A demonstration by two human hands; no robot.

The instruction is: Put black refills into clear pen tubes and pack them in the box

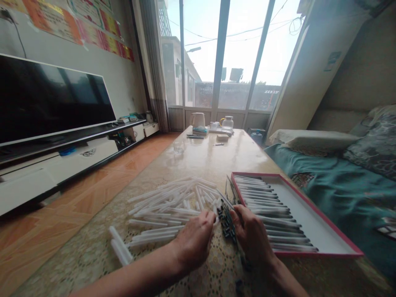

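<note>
My left hand (198, 233) is closed in a pinch at the near right side of a pile of white translucent pen barrels (163, 202). A small dark bit shows at its fingertips, too small to name. My right hand (252, 231) is closed on a slim pale pen (226, 199) that points up and to the left. Between the hands lies a heap of small black pen caps (226, 225). Thin dark refills (231, 187) lie behind it. Beside my right hand, a red-rimmed tray (321, 218) holds a row of pens with black ends (262, 194).
Two loose barrels (120, 246) lie apart at the near left of the patterned tabletop (93, 251). A clear glass (178, 149) stands farther back. A kettle (198, 120) and a glass jug (227, 123) stand at the far end. A sofa (309, 181) flanks the right side.
</note>
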